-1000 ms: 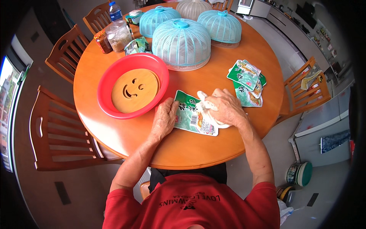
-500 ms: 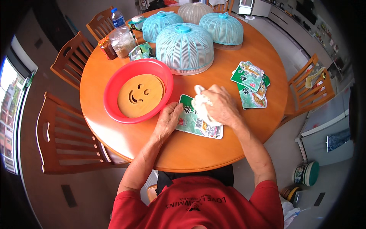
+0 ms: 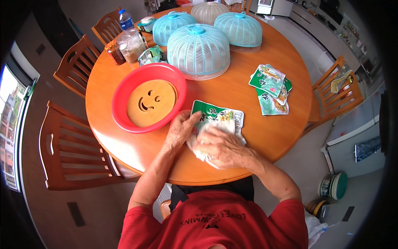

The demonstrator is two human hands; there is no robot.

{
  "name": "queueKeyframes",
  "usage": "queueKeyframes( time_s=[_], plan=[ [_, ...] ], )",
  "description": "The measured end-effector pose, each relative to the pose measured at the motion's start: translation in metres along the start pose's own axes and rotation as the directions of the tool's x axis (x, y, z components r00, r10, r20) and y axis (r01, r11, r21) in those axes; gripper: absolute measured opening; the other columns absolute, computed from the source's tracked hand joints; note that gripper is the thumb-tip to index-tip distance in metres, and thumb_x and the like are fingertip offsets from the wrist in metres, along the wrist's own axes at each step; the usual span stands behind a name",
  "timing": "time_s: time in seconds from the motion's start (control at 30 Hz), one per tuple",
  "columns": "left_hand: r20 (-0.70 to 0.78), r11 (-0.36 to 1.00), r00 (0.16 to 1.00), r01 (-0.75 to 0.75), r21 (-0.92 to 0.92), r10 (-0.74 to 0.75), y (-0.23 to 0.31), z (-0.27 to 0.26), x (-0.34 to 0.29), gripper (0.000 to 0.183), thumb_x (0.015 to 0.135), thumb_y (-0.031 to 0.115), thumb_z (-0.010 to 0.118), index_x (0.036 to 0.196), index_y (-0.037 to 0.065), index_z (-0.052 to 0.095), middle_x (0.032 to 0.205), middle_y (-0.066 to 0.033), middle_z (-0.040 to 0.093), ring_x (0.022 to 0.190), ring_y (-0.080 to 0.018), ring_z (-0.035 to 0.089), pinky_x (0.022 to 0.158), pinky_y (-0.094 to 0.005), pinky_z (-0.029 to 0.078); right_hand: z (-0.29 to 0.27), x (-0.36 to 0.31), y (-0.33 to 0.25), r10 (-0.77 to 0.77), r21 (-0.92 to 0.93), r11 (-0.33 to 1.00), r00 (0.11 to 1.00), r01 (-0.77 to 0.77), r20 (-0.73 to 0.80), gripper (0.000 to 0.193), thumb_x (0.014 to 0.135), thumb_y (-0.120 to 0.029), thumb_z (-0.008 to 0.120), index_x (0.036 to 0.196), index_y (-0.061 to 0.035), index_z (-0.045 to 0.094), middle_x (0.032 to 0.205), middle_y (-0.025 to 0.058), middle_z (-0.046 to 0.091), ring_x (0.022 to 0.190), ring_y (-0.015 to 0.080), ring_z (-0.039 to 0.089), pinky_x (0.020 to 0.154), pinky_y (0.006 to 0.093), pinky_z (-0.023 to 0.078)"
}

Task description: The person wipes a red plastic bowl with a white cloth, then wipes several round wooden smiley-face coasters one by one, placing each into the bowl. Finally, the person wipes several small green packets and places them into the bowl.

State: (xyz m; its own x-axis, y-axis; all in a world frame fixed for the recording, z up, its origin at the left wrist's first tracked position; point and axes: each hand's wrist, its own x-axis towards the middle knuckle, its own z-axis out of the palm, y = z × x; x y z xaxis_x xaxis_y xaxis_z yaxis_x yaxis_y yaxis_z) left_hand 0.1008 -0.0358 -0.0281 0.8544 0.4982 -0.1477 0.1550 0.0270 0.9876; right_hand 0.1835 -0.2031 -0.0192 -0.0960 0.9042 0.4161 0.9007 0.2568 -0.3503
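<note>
A flat green-and-white food packet point(image 3: 203, 108) lies on the round wooden table in front of me. My left hand point(image 3: 180, 130) grips its left edge, the thumb lying on top. My right hand point(image 3: 222, 147) is closed over a white cloth point(image 3: 227, 126), pressed on the lower part of the packet and hiding much of it. Left of the packet stands a red plastic basin point(image 3: 119, 118) with a round yellowish-brown board point(image 3: 139, 116) inside, cut with a smiling face. Several similar packets point(image 3: 268, 79) overlap in a pile to the right.
Blue mesh food covers point(image 3: 199, 54) and a whitish one point(image 3: 210, 13) stand toward the far side of the table point(image 3: 273, 143). At the far left are a clear jar point(image 3: 131, 45), a red-brown jar point(image 3: 114, 53), a water bottle point(image 3: 126, 20) and a crumpled green bag point(image 3: 152, 55). Wooden chairs point(image 3: 78, 145) surround the table.
My right hand has swept the cloth down and left across the packet, baring its upper right part. The packet has turned a little under my left hand, which keeps its hold.
</note>
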Motion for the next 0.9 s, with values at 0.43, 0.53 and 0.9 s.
queueKeyframes(
  time_s=[0.43,0.53,0.9],
  plan=[
    [-0.003,0.999,0.999,-0.049,-0.024,0.048,-0.001,0.007,-0.001,0.016,0.089,0.008,0.069,0.1,-0.002,0.065,0.083,-0.0034,0.069,0.067,-0.0061,0.059,0.06,-0.0226,0.049,-0.025,-0.034,0.011,0.424,-0.27,0.819,0.851,-0.506,-0.31,0.041,0.074,-0.016,0.073,0.113,-0.0065,0.064,0.105,0.0095,0.056,0.097,0.0302,0.054,0.08,0.042,0.05],
    [-0.02,0.997,0.999,-0.05,-0.067,0.049,-0.004,0.005,0.0,0.014,0.089,0.009,0.07,0.098,0.0,0.065,0.083,-0.0032,0.069,0.068,-0.006,0.06,0.06,-0.0221,0.049,-0.03,-0.054,0.008,0.537,-0.339,0.721,0.797,-0.604,-0.277,0.038,0.074,-0.021,0.073,0.109,-0.0086,0.066,0.104,0.0101,0.055,0.1,0.0296,0.054,0.078,0.0423,0.049],
    [-0.007,0.644,0.693,-0.666,0.376,0.721,0.055,0.036,-0.046,0.005,0.087,-0.001,0.066,0.092,-0.001,0.065,0.079,-0.0058,0.066,0.071,-0.0131,0.062,0.061,-0.0251,0.048,-0.05,-0.105,0.022,0.726,0.428,0.686,0.526,-0.588,-0.442,0.033,0.08,-0.001,0.063,0.113,0.0024,0.063,0.106,0.0144,0.062,0.097,0.0281,0.062,0.086,0.0353,0.049]
  ],
)
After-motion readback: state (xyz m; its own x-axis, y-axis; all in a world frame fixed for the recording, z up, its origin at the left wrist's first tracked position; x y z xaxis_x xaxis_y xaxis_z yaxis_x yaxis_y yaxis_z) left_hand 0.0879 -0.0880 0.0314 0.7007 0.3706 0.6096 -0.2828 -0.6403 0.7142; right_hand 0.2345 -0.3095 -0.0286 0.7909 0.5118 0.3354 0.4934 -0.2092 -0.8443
